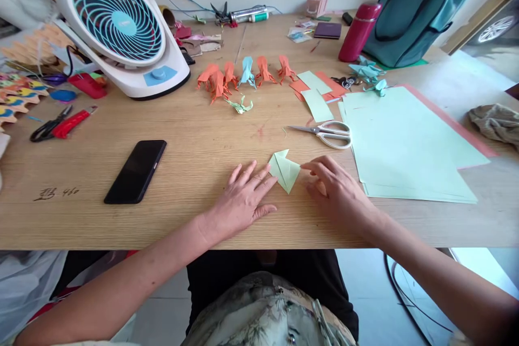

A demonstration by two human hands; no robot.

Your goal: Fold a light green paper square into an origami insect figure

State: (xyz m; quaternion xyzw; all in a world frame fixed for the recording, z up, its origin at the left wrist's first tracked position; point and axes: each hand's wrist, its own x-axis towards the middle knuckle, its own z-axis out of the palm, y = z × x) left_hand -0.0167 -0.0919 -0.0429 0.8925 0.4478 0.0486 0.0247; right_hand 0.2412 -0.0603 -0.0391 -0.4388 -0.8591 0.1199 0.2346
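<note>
A small piece of pale green folded paper [286,172] lies on the table in front of me, with pointed corners and creases showing. My left hand [245,197] rests flat with its fingers spread, the fingertips on the left edge of the paper. From the other side my right hand [336,189] reaches in with curled fingers, its index fingertip at the paper's right corner. The thumb of that hand is partly hidden. Just beyond the paper are scissors [330,132] with white handles, their blades pointing left.
Large pale green sheets [409,146] lie at right, near cut strips [317,105]. Several orange origami figures [263,70] and a light blue one [247,71] stand farther back. A phone [135,172], a fan [121,27], a red bottle [360,32] and a teal bag [413,21] surround them.
</note>
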